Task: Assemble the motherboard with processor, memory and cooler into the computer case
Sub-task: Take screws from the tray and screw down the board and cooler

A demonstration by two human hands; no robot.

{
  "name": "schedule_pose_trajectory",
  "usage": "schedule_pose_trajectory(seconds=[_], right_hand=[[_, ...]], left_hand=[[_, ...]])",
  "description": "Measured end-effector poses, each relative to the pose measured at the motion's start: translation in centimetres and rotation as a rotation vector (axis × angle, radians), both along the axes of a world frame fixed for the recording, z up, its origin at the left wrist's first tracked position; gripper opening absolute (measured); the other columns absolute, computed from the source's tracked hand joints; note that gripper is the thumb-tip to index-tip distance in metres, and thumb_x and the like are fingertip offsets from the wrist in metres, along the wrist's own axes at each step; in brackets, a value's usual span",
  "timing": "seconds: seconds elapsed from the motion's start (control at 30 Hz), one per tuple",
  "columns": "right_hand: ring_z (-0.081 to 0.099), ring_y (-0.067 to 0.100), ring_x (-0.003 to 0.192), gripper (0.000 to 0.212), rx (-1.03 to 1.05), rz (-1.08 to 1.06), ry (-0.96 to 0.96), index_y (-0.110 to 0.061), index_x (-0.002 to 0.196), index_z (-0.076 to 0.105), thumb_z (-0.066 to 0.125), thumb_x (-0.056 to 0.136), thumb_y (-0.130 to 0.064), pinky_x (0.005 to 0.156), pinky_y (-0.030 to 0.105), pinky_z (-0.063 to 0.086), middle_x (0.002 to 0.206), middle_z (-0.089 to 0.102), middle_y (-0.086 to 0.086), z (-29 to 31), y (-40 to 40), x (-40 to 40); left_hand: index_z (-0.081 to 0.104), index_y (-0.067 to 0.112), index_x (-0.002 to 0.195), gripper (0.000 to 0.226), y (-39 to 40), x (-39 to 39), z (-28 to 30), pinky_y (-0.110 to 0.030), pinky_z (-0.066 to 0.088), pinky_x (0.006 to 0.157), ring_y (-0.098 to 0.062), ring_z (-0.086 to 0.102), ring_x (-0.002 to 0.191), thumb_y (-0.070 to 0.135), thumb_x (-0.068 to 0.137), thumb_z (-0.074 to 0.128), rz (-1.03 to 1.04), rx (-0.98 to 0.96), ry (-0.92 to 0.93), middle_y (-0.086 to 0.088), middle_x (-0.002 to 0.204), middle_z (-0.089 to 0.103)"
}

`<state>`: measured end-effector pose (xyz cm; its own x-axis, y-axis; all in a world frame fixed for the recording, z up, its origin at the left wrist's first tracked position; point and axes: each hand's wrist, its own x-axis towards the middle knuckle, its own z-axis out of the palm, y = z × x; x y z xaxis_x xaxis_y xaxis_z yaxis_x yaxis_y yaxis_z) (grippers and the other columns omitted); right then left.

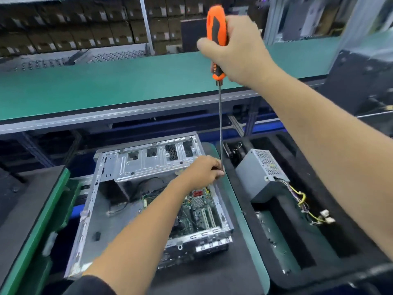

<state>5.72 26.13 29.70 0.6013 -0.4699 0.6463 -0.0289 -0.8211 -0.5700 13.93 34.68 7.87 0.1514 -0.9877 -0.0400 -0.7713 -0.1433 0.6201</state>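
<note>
The right hand [236,50] is gripping the long orange-handled screwdriver [217,41]; the left hand [202,171] is pinching its tip at the far right corner of the open silver metal computer case [89,209], apparently screwing down the green motherboard [197,207]; next, seating the tip squarely.

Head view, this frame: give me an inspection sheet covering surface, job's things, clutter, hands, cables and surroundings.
Surface: green mat under the case, dark foam tray to its right.
Job's things: open computer case with the motherboard inside; long screwdriver held upright.
Clutter: power supply lying in the foam tray.
Hands: right hand grips the orange handle; left hand fingers pinch the shaft near its tip, at the case's right wall.
Cables: yellow and purple leads run from the power supply to white plugs.
Surroundings: green conveyor belt, shelves of boxes behind.
</note>
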Motion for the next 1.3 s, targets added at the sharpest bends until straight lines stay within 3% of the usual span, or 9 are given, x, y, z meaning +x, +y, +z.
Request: schedule_pose_trajectory(seconds=[0.1, 0.23, 0.43, 0.5, 0.57, 0.67, 0.9, 1.0, 1.3], right_hand=[[0.06, 0.013, 0.047, 0.031, 0.001, -0.096, 0.072, -0.021, 0.074, 0.032, 0.059, 0.088, -0.022, 0.039, 0.019, 0.041, 0.065, 0.038, -0.003, -1.1, -2.3, -3.4], [0.06, 0.014, 0.04, 0.023, 0.113, -0.075, 0.152, -0.011, 0.088, 0.037, 0.059, 0.086, -0.016, 0.033, 0.025, 0.043, 0.07, 0.053, 0.009, -3.8, -4.3, -6.2], [0.057, 0.015, 0.036, 0.025, 0.208, -0.015, 0.209, -0.011, 0.089, 0.039, 0.062, 0.087, -0.022, 0.034, 0.023, 0.042, 0.07, 0.061, 0.012, -8.9, -5.1, -8.3], [0.058, 0.016, 0.038, 0.027, 0.214, -0.02, 0.231, -0.012, 0.09, 0.04, 0.063, 0.088, -0.026, 0.034, 0.024, 0.043, 0.073, 0.06, 0.01, -10.3, -5.3, -8.8], [0.06, 0.021, 0.042, 0.027, 0.241, -0.022, 0.25, -0.015, 0.09, 0.04, 0.063, 0.089, -0.029, 0.035, 0.025, 0.045, 0.073, 0.056, 0.009, -11.5, -5.6, -9.5], [0.065, 0.027, 0.052, 0.024, 0.262, -0.006, 0.282, -0.018, 0.091, 0.041, 0.063, 0.09, -0.03, 0.039, 0.026, 0.049, 0.077, 0.058, 0.012, -13.0, -6.1, -10.6], [0.062, 0.028, 0.054, 0.025, 0.304, -0.023, 0.281, -0.013, 0.095, 0.045, 0.064, 0.09, -0.028, 0.042, 0.035, 0.055, 0.069, 0.056, 0.007, -14.9, -7.4, -12.5], [0.064, 0.028, 0.057, 0.024, 0.32, -0.013, 0.269, -0.016, 0.093, 0.044, 0.064, 0.09, -0.029, 0.04, 0.026, 0.051, 0.069, 0.056, 0.004, -15.2, -8.0, -12.7], [0.058, 0.022, 0.06, 0.022, 0.324, 0.027, 0.283, -0.021, 0.092, 0.042, 0.063, 0.091, -0.029, 0.044, 0.029, 0.054, 0.067, 0.052, 0.001, -16.0, -8.5, -11.7]], left_hand=[[0.069, 0.002, 0.086, 0.018, -2.5, -2.1, -1.1, -0.026, 0.041, 0.075, -0.023, 0.059, 0.089, 0.017, 0.091, 0.06, -0.097, 0.025, -0.162, -0.008, 0.094, 0.068], [0.069, 0.003, 0.096, 0.022, -5.0, -4.6, -3.3, -0.038, 0.047, 0.088, -0.027, 0.06, 0.1, 0.022, 0.089, 0.06, -0.136, 0.173, -0.272, -0.01, 0.104, 0.068], [0.055, 0.005, 0.072, 0.018, -7.5, -7.2, -5.9, -0.034, 0.056, 0.067, -0.021, 0.066, 0.065, 0.016, 0.081, 0.066, -0.04, 0.552, -0.156, -0.01, 0.071, 0.068], [0.053, 0.006, 0.07, 0.018, -8.1, -8.0, -7.0, -0.034, 0.055, 0.072, -0.025, 0.07, 0.08, 0.01, 0.081, 0.066, 0.031, 0.624, -0.153, -0.013, 0.09, 0.071], [0.055, 0.005, 0.081, 0.012, -8.2, -8.9, -8.1, -0.033, 0.053, 0.069, -0.028, 0.068, 0.091, 0.007, 0.081, 0.066, 0.105, 0.628, -0.242, -0.012, 0.105, 0.068], [0.053, 0.007, 0.095, 0.029, -8.6, -10.2, -10.4, -0.029, 0.047, 0.06, -0.027, 0.065, 0.082, 0.012, 0.076, 0.074, 0.087, 0.685, -0.313, -0.012, 0.107, 0.066], [0.05, 0.008, 0.111, 0.055, -9.9, -11.4, -13.7, -0.033, 0.047, 0.073, -0.03, 0.06, 0.106, 0.027, 0.071, 0.081, 0.127, 0.668, -0.32, -0.009, 0.116, 0.057], [0.05, 0.007, 0.114, 0.052, -10.0, -11.3, -14.7, -0.031, 0.044, 0.071, -0.03, 0.059, 0.107, 0.03, 0.075, 0.076, 0.127, 0.675, -0.331, -0.009, 0.118, 0.055], [0.051, 0.006, 0.106, 0.026, -10.6, -10.7, -15.6, -0.032, 0.046, 0.07, -0.03, 0.06, 0.102, 0.011, 0.084, 0.065, 0.187, 0.6, -0.273, -0.013, 0.116, 0.056]])
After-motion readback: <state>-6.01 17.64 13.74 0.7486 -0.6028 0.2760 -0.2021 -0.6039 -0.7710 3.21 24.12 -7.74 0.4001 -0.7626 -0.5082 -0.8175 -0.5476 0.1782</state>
